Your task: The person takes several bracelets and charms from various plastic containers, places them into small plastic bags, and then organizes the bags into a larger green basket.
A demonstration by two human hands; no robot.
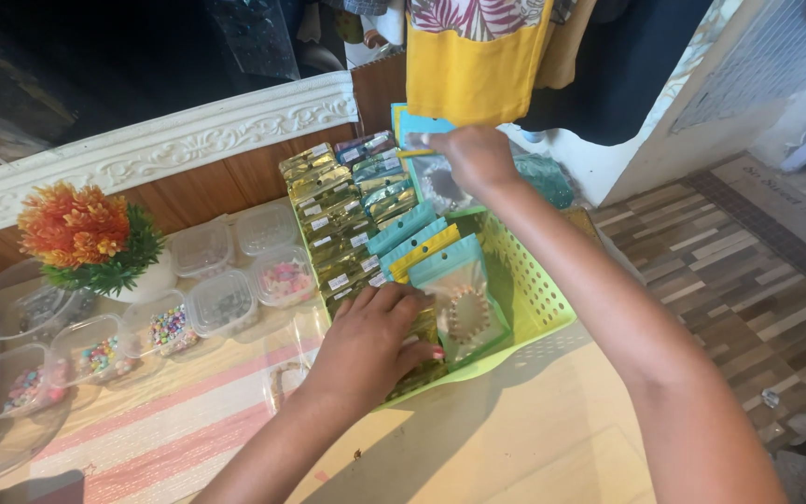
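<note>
A fake orange flower plant (pixel 84 235) sits on the table. Near it are small clear boxes (pixel 221 301) with little colored beads inside (some look pink). A pink striped mat (pixel 156 425) lies under them. A yellow cloth (pixel 473 65) hangs at the top. The floor (pixel 729 271) looks like wood.
</note>
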